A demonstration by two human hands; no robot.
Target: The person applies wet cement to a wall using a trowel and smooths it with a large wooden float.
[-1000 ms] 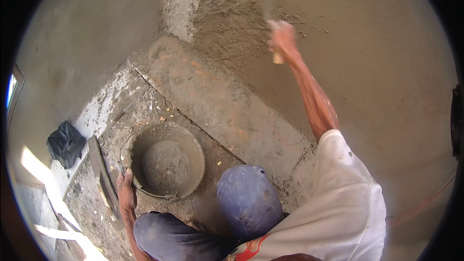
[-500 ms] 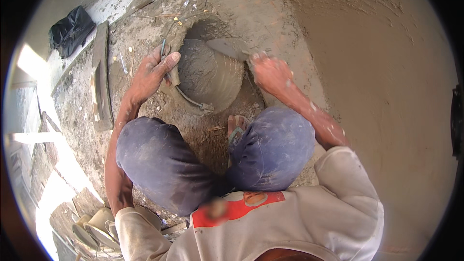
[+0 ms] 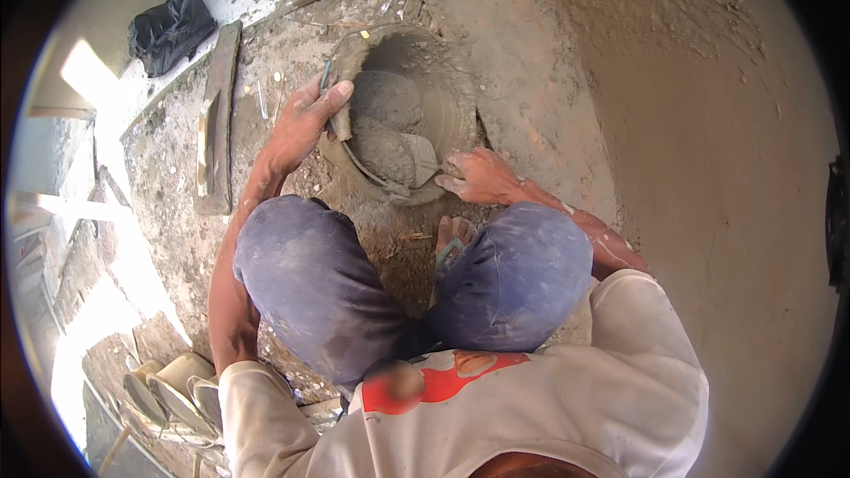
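A round bucket (image 3: 459,102) stands on the dirt-strewn floor (image 3: 292,181) just beyond the person's knees, its mouth facing up toward the view and its wall coated in grey residue. The left hand (image 3: 310,115) grasps the bucket's left edge, thumb laid over the rim. The right hand (image 3: 476,175) is at the opposite, lower side of the mouth, fingers curled round the handle of a trowel (image 3: 423,158); the grip is mostly hidden by those fingers. The trowel's blade reaches into the bucket and lies against a mound of wet grey mortar (image 3: 387,99), part of which covers the metal. A wire bail (image 3: 365,173) curves along the bucket's near rim. To the right of the bucket runs a mortar-smeared strip (image 3: 531,80), and past it rises a wall (image 3: 699,186) with a brownish-grey coat, rougher toward the top. On the left lie wooden planks (image 3: 221,115) and, near their far end, a crumpled black plastic bag (image 3: 173,33), while several pale containers (image 3: 181,385) sit together at lower left
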